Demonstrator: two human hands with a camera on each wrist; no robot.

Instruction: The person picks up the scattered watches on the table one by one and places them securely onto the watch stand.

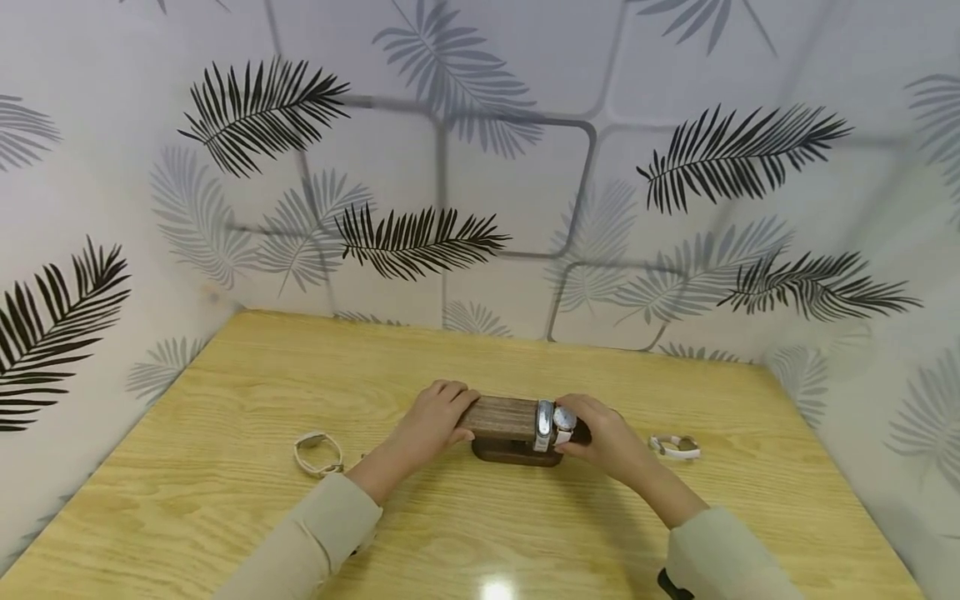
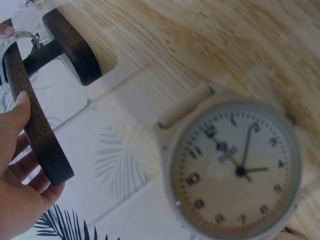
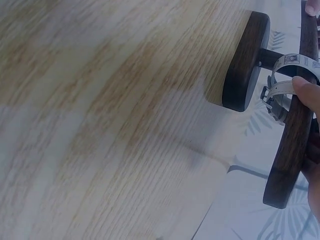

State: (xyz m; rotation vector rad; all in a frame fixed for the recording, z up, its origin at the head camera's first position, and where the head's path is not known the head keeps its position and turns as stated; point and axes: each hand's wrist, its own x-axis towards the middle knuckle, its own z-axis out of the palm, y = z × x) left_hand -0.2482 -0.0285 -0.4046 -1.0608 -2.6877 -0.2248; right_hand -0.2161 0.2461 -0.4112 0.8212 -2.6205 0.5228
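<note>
A dark wooden watch stand, a bar on a short post and rounded base, stands on the table. My left hand grips the left end of its bar, thumb in front and fingers behind. Near the bar's right end are two watches side by side: a slim silver-faced one and a round-dialled watch with a white strap. With my right hand I hold the round-dialled watch round the bar; in the right wrist view the thumb presses its strap. The right fingers are partly hidden behind the bar.
A white-strapped watch lies left of my left forearm; a round watch looms close in the left wrist view. Another white-strapped watch lies right of the stand. A leaf-patterned wall covering rises behind the wooden table.
</note>
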